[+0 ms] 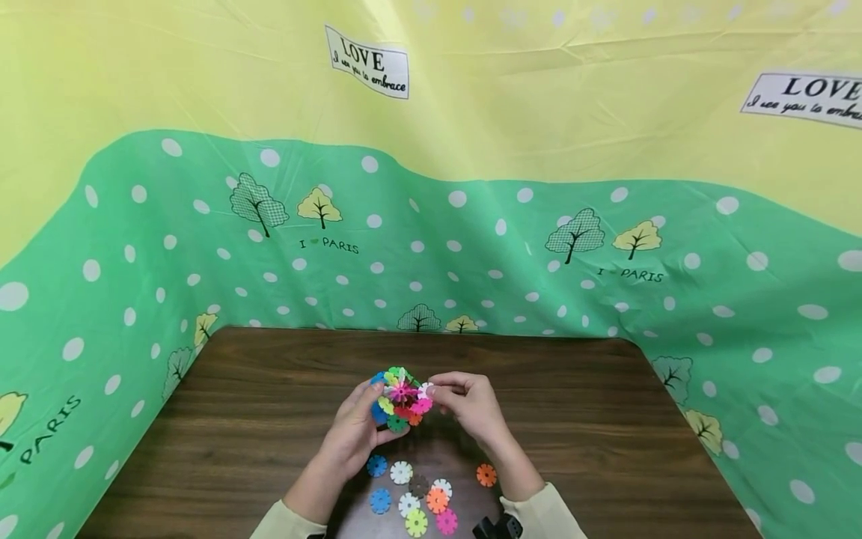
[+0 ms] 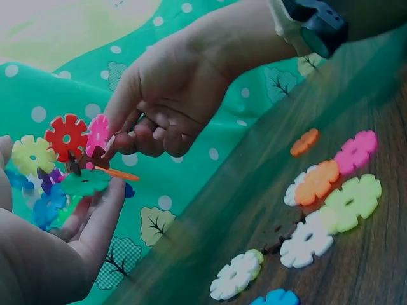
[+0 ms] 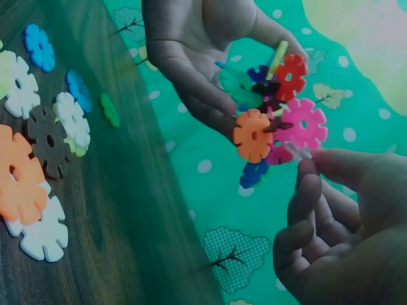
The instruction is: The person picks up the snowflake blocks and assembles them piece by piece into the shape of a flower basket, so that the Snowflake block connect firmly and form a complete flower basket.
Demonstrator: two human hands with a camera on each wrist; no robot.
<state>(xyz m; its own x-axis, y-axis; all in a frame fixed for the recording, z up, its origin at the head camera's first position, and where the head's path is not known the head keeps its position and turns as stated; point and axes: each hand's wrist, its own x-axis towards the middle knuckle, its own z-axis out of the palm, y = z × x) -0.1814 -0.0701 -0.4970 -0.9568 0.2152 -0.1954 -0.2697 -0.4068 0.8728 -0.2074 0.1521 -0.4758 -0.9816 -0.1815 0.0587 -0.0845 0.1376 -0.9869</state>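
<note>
Above the table, my left hand [image 1: 352,428] holds a rounded cluster of interlocked snowflake discs [image 1: 404,400] in blue, green, yellow, red, orange and pink, its thumb and fingers around the left side. From the right, my right hand [image 1: 471,404] pinches a white snowflake disc [image 1: 425,391] between thumb and forefinger at the cluster's edge. Beside a pink disc [image 3: 303,124], that white disc [image 3: 297,151] appears edge-on in the right wrist view. Whether it is slotted in, I cannot tell. Fingers and other discs hide part of the cluster.
Several loose discs lie on the dark wooden table [image 1: 269,389] below my hands: blue [image 1: 380,501], white [image 1: 401,472], brown [image 1: 419,486], yellow-green [image 1: 416,522], pink [image 1: 447,521] and orange [image 1: 438,500]. Another orange disc [image 1: 486,474] sits near my right forearm. A patterned curtain [image 1: 498,254] surrounds the table.
</note>
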